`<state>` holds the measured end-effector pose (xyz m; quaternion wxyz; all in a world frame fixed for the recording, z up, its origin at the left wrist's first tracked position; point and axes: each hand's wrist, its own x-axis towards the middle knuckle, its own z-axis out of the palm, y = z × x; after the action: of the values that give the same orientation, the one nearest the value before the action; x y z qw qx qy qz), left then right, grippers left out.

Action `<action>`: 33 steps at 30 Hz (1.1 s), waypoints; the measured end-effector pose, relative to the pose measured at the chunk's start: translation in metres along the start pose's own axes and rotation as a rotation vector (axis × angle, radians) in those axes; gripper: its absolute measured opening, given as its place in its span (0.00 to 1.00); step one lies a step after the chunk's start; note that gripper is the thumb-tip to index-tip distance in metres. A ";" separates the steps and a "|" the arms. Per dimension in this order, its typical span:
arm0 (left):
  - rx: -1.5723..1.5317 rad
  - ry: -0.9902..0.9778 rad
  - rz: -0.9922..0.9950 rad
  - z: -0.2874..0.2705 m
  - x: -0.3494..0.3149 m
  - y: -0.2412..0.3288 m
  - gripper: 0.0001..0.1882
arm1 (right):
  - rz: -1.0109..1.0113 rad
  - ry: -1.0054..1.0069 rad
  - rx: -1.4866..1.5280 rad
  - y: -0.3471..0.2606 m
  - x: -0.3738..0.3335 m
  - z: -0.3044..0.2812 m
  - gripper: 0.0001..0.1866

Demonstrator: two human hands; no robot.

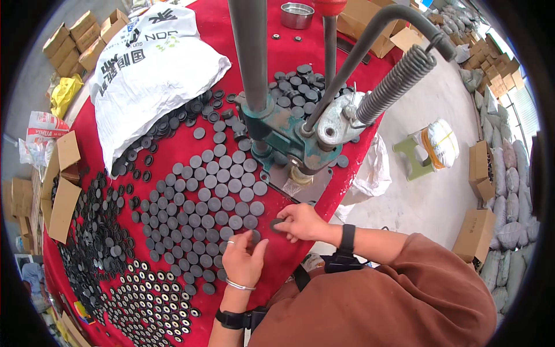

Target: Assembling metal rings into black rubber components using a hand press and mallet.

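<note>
My right hand [303, 223] pinches a dark round disc [277, 224] between thumb and fingers, just off the table's near edge side of the laid-out discs. Close beside it, my left hand [243, 263] has thumb and forefinger on either side of a grey disc [256, 236], partly hidden by the fingers. Many flat grey discs [199, 233] lie in loose rows on the red cloth [277, 257] left of my hands. Ahead of my right hand stands a green hand press [289, 136] with a coil spring [396, 84] and a bent grey lever.
Black rings with pale centres [150, 301] lie at the lower left, beside a heap of black parts [95, 237]. A white sack [156, 69] spills black caps at far left. A steel bowl [297, 15] stands at the back. Right of the table is a green stool [413, 157].
</note>
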<state>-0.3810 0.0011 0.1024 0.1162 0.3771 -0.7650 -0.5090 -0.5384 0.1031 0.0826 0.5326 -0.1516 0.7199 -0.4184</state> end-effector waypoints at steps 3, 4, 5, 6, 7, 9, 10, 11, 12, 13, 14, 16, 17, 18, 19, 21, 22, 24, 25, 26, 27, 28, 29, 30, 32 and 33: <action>0.509 0.128 0.531 0.005 0.022 0.004 0.22 | -0.139 0.014 -0.001 -0.010 0.012 0.017 0.16; 0.512 0.134 0.529 0.004 0.031 0.005 0.22 | -0.189 0.029 -0.086 -0.013 0.017 0.023 0.15; 0.529 0.184 0.558 0.003 0.041 0.005 0.21 | -0.194 0.030 -0.139 -0.016 0.021 0.026 0.15; 0.545 0.235 0.591 0.001 0.053 0.006 0.21 | -0.200 0.035 -0.192 -0.020 0.025 0.026 0.16; 0.520 0.238 0.614 -0.002 0.066 0.009 0.20 | -0.204 0.038 -0.195 -0.019 0.022 0.025 0.16; 0.549 0.255 0.631 -0.006 0.096 0.018 0.19 | -0.582 0.202 -0.490 -0.007 0.016 0.024 0.15; 0.580 0.274 0.662 -0.004 0.114 0.022 0.20 | -0.585 0.204 -0.495 -0.003 0.013 0.020 0.15; 0.622 0.261 0.699 0.000 0.133 0.026 0.20 | -0.708 0.195 -0.543 0.003 0.011 0.015 0.14; 0.667 0.250 0.733 0.002 0.151 0.029 0.21 | -0.834 0.181 -0.589 0.008 0.009 0.011 0.13; 0.716 0.228 0.739 0.005 0.168 0.030 0.21 | -0.945 0.161 -0.662 0.016 0.010 0.007 0.08; 0.763 0.201 0.746 0.012 0.187 0.026 0.21 | -0.945 0.159 -0.666 0.021 0.014 0.004 0.08; 0.767 0.131 0.723 0.017 0.218 0.023 0.21 | -1.067 0.176 -0.674 0.026 0.019 0.001 0.06; 0.775 0.058 0.699 0.018 0.227 0.020 0.22 | -1.064 0.171 -0.677 0.025 0.020 0.002 0.06; 0.767 0.047 0.705 0.019 0.232 0.023 0.22 | -1.021 0.175 -0.731 0.023 0.020 0.002 0.05; 0.762 -0.060 0.635 0.018 0.235 0.026 0.20 | -0.978 0.176 -0.783 0.022 0.020 0.003 0.04; 0.760 -0.002 0.695 0.017 0.238 0.020 0.16 | -0.967 0.183 -0.810 0.023 0.020 0.003 0.04; 0.761 -0.008 0.698 0.014 0.238 0.012 0.16 | -0.966 0.184 -0.837 0.023 0.020 0.004 0.04; 0.492 0.137 0.694 0.008 0.236 0.000 0.09 | -0.951 0.185 -0.849 0.021 0.021 0.005 0.04; 0.430 0.233 0.774 0.003 0.237 -0.008 0.11 | -0.939 0.183 -0.865 0.021 0.021 0.004 0.04; 0.430 0.226 0.770 -0.006 0.233 -0.011 0.11 | -0.933 0.181 -0.861 0.022 0.020 0.005 0.04; 0.160 0.149 0.497 -0.018 0.228 -0.015 0.11 | -0.937 0.188 -0.863 0.021 0.021 0.005 0.04; -0.104 0.071 0.217 -0.026 0.224 -0.016 0.11 | -0.940 0.195 -0.866 0.020 0.021 0.004 0.05; -0.553 -0.053 0.038 -0.039 0.212 -0.008 0.12 | -0.944 0.200 -0.880 0.019 0.020 0.004 0.05; -0.799 -0.085 0.004 -0.047 0.202 -0.003 0.11 | -0.949 0.208 -0.899 0.017 0.020 0.003 0.05; -0.983 -0.171 0.025 -0.057 0.194 -0.014 0.12 | -0.951 0.212 -0.897 0.020 0.020 0.006 0.05; -0.987 -0.173 0.023 -0.060 0.191 -0.016 0.12 | -0.944 0.218 -0.915 0.021 0.020 0.006 0.05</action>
<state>-0.4717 -0.1766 0.0765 0.2224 0.2252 -0.4437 -0.8384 -0.5360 0.0997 0.0537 0.0985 -0.6183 0.7308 -0.2719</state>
